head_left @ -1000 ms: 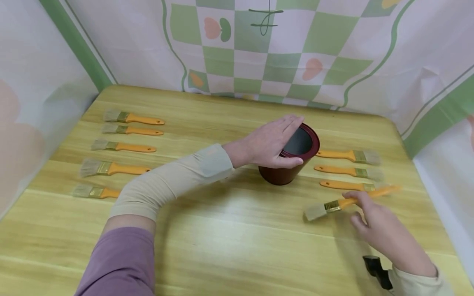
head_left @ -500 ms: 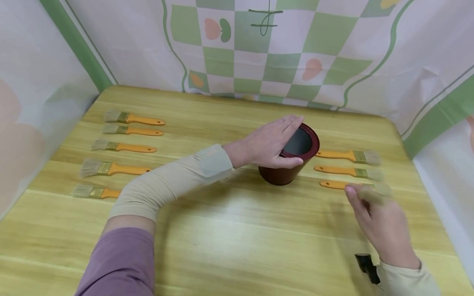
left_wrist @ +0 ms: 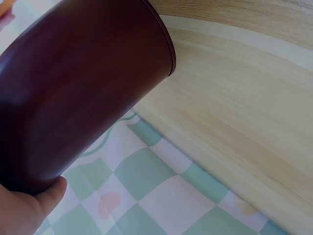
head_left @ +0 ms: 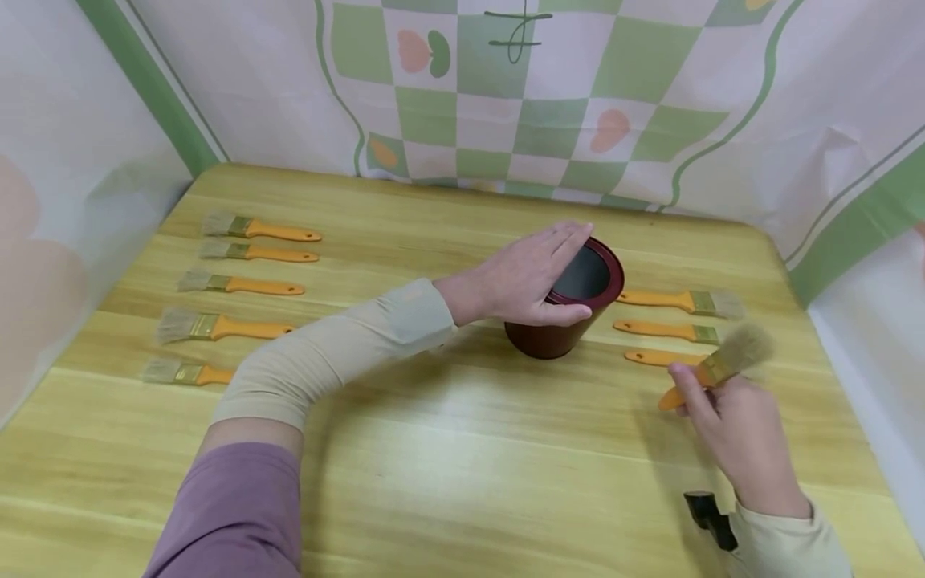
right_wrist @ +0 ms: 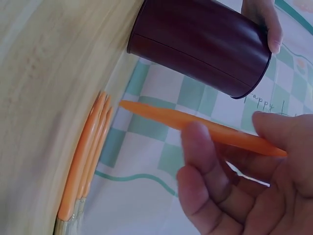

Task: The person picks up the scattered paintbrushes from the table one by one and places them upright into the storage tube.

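Note:
My left hand (head_left: 516,277) rests across the rim of a dark red bin (head_left: 538,337), fingers straight along one side and thumb along the other. The bin stands upright, its opening partly covered by that hand. In the left wrist view, a digit lies against the wall near the rim. To the right, my right hand (head_left: 755,449) pinches a paintbrush (head_left: 747,347) above the table, bristles pointing up and away. Its orange handle (right_wrist: 161,115) shows between thumb and fingers in the right wrist view. Beneath and beyond it lie a few more paintbrushes (head_left: 658,301), one partly hidden.
Several paintbrushes (head_left: 278,233) lie in a column at the left of the wooden table (head_left: 433,474), handles toward the middle. My left sleeve hides part of the nearest one. A patterned curtain (head_left: 556,128) stands along the back and sides. A black device (head_left: 711,520) is strapped by my right wrist.
The paintbrush in my right hand has turned: its bristles pointed left and now point up to the right. My right wrist has shifted a little left. The left hand and bin have stayed.

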Demonstrator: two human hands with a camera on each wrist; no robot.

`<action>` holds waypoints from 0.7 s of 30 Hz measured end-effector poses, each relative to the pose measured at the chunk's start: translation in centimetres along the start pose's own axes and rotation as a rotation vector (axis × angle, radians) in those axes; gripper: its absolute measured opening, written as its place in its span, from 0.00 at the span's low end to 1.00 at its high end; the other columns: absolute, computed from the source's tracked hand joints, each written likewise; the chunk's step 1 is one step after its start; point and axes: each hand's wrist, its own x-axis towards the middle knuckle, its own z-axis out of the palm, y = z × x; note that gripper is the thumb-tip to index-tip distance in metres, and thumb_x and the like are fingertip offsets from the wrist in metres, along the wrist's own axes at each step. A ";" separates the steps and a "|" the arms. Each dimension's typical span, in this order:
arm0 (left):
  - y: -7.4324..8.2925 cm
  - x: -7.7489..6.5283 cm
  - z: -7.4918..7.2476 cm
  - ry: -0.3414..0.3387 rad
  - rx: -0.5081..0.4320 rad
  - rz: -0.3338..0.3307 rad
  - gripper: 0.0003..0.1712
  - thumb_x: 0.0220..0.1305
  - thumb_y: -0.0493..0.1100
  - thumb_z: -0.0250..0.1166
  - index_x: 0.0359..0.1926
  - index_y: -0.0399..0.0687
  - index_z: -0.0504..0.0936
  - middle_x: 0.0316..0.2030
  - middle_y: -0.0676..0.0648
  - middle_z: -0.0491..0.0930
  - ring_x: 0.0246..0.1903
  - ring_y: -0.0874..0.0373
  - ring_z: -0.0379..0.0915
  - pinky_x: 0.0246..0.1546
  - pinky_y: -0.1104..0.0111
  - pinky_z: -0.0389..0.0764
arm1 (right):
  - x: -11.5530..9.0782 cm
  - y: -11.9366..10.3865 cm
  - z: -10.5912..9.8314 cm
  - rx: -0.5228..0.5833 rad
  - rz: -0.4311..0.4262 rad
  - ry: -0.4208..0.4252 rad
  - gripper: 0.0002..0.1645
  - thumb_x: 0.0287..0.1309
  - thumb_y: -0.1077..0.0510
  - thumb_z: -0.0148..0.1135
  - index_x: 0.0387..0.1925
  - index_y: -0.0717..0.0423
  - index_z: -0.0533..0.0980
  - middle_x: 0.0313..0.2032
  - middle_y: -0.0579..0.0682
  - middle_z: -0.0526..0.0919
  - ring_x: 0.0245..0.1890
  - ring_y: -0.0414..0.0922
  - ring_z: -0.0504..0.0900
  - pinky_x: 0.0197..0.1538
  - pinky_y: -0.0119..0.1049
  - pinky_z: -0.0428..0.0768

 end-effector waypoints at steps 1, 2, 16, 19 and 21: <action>0.0 0.0 -0.1 0.002 -0.003 0.002 0.55 0.63 0.70 0.51 0.75 0.36 0.44 0.75 0.39 0.50 0.75 0.50 0.46 0.75 0.66 0.50 | 0.0 0.0 0.0 -0.009 0.010 -0.009 0.30 0.68 0.52 0.55 0.11 0.61 0.78 0.10 0.52 0.78 0.07 0.25 0.52 0.13 0.28 0.55; -0.1 -0.1 -0.2 0.005 -0.005 0.004 0.55 0.63 0.70 0.51 0.75 0.36 0.44 0.75 0.39 0.50 0.75 0.50 0.46 0.75 0.66 0.49 | 0.1 0.1 -0.1 -0.018 0.020 -0.016 0.30 0.68 0.52 0.55 0.11 0.60 0.78 0.09 0.52 0.77 0.07 0.26 0.51 0.13 0.29 0.54; -0.1 0.0 -0.5 0.004 -0.002 0.010 0.56 0.63 0.70 0.51 0.75 0.36 0.44 0.75 0.39 0.50 0.75 0.50 0.46 0.75 0.66 0.48 | 1.4 -0.6 -1.0 0.123 0.188 0.056 0.18 0.66 0.55 0.57 0.33 0.67 0.82 0.15 0.24 0.80 0.14 0.16 0.68 0.15 0.24 0.63; 0.0 0.0 -0.4 -0.004 -0.005 0.007 0.56 0.62 0.70 0.51 0.75 0.36 0.43 0.75 0.39 0.49 0.75 0.50 0.45 0.75 0.66 0.48 | 2.6 -1.3 -1.5 0.195 0.202 0.136 0.12 0.65 0.56 0.58 0.33 0.58 0.83 0.17 0.11 0.71 0.15 0.16 0.71 0.15 0.21 0.64; 0.0 0.0 -0.2 -0.009 -0.011 0.007 0.56 0.62 0.70 0.51 0.75 0.36 0.43 0.75 0.39 0.49 0.75 0.50 0.46 0.75 0.66 0.49 | 3.4 -2.0 -1.9 0.245 0.190 0.197 0.07 0.65 0.57 0.59 0.32 0.49 0.82 0.17 0.13 0.74 0.16 0.16 0.73 0.14 0.21 0.63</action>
